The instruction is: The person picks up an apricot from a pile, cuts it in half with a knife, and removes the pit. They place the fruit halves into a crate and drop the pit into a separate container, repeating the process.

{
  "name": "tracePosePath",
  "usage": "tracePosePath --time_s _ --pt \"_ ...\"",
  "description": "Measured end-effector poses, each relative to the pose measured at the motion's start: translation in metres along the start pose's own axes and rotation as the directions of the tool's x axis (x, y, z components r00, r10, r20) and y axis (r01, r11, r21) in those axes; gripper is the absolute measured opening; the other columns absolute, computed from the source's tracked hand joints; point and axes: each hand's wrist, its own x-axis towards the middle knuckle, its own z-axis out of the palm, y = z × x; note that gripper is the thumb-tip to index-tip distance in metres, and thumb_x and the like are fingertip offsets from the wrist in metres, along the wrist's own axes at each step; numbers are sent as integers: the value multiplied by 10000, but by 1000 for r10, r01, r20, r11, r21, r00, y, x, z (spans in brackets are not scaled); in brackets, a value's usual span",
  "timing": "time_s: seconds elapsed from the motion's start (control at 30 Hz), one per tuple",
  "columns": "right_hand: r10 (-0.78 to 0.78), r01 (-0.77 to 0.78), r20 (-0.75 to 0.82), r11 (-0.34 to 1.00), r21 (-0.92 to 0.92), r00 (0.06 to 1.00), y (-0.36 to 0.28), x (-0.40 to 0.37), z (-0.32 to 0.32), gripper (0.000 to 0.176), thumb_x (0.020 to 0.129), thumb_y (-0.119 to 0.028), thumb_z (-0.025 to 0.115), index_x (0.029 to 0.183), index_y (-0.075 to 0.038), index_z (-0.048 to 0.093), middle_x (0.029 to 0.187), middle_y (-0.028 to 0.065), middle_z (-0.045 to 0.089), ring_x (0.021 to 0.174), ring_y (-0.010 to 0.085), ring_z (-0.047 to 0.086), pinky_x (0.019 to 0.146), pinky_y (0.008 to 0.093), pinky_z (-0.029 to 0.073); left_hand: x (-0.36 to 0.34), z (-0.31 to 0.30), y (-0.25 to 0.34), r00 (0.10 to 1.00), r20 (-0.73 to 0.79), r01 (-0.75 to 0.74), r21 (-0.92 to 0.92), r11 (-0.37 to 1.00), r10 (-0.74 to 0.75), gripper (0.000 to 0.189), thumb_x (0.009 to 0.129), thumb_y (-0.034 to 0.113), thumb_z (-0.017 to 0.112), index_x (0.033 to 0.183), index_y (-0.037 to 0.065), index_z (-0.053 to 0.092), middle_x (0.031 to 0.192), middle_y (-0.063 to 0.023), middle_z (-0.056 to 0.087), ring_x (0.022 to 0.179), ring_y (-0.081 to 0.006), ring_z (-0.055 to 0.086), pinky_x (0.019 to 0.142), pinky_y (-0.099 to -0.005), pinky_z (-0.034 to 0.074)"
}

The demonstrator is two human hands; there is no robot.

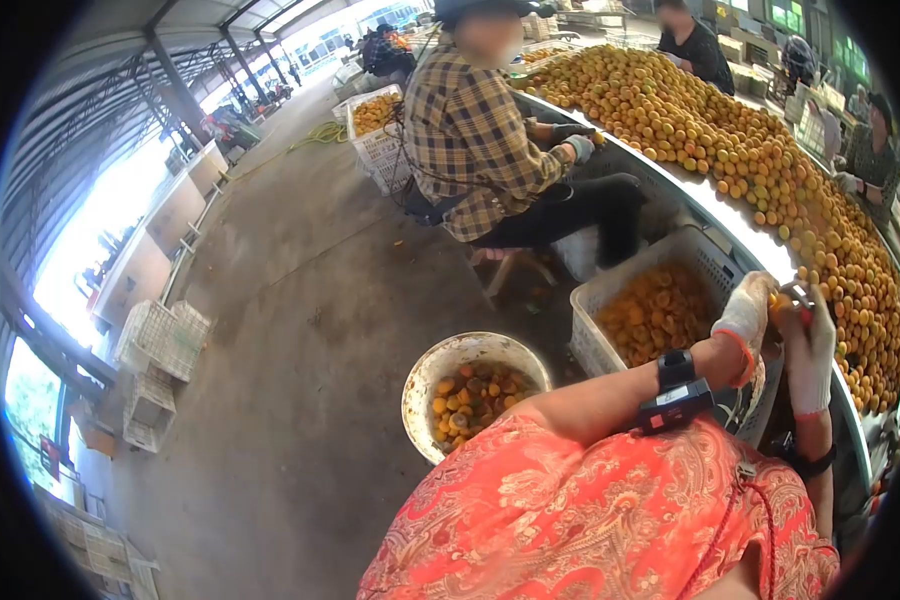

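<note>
My left hand (748, 310), in a white glove with an orange cuff, is closed round an orange fruit (777, 303) at the edge of the sorting table. Close beside it, my right hand (810, 355), also gloved in white, grips a small metal tool (798, 292) against the fruit; its exact shape is unclear. Both hands are in front of a large heap of orange fruit (690, 130) on the table (705, 190). Below and left of my left hand stands a white crate (587, 318) of opened, darker orange fruit (655, 312).
A round white bucket (417, 385) with fruit stands on the floor. A seated co-worker in a plaid shirt (480, 130) works farther up the table. Another fruit crate (382, 150) is behind them. People (698, 45) work across the heap. Stacked crates (155, 340) stand at left.
</note>
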Motion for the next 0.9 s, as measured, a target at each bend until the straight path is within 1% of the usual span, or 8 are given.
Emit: tracePosePath --time_s 0.33,0.5,0.63,0.7,0.77,0.8,0.83,0.9 --pt "268 -268 44 907 325 962 -13 7 5 192 1029 -274 548 1034 -98 625 746 -86 517 564 -12 415 461 168 311 -22 -3 1 933 260 -295 156 943 249 158 1046 173 504 1162 70 534 970 -11 511 865 -96 481 745 -269 483" --pt "362 -347 1 892 290 932 -50 -12 9 104 1012 -228 548 992 -138 597 660 -105 474 424 -14 358 356 159 268 -44 -11 14 908 255 -419 511 751 333 153 1041 187 521 1019 62 607 902 -8 561 803 -103 498 729 -274 473" --pt "408 -398 56 838 375 911 -44 -27 -9 175 1013 -296 533 1027 -135 599 704 -76 518 497 -3 393 413 183 287 -50 -4 -5 850 358 -508 362 781 387 170 1031 153 526 929 41 603 836 -14 593 762 -101 507 681 -281 460" --pt "297 -288 25 896 338 955 -19 -31 -22 219 1012 -336 541 977 -122 578 692 -64 512 512 17 389 425 212 290 -33 -12 -17 755 537 -583 286 760 377 188 1043 189 524 956 45 607 856 -7 607 768 -85 526 696 -263 465" --pt "325 -298 -28 895 333 945 -42 -46 -37 223 1002 -296 575 937 -83 579 723 -49 527 604 42 461 520 232 386 -58 12 -16 873 439 -409 422 809 213 198 1043 211 522 967 55 619 823 -6 602 668 -53 495 571 -228 413" --pt "167 -126 -105 939 321 980 -31 -51 -40 209 1001 -252 583 972 -45 581 800 -22 568 739 59 524 637 245 459 -51 12 -23 777 572 -593 525 610 263 222 1039 239 519 967 55 620 768 -1 582 580 -36 459 490 -221 371" --pt "120 -70 -128 938 341 984 -31 -58 -45 188 997 -213 594 1004 -26 581 868 -4 596 841 62 534 737 265 486 -58 20 -23 857 505 -355 438 826 101 204 1028 191 462 944 47 579 722 15 516 491 -15 394 408 -209 293" --pt "72 -3 -207 949 317 976 -30 -68 -55 160 994 -184 594 1006 -26 576 865 5 608 836 67 542 736 281 494 -57 32 -37 849 524 -381 510 771 73 210 1013 233 493 888 80 562 680 31 473 499 -26 395 432 -213 298"
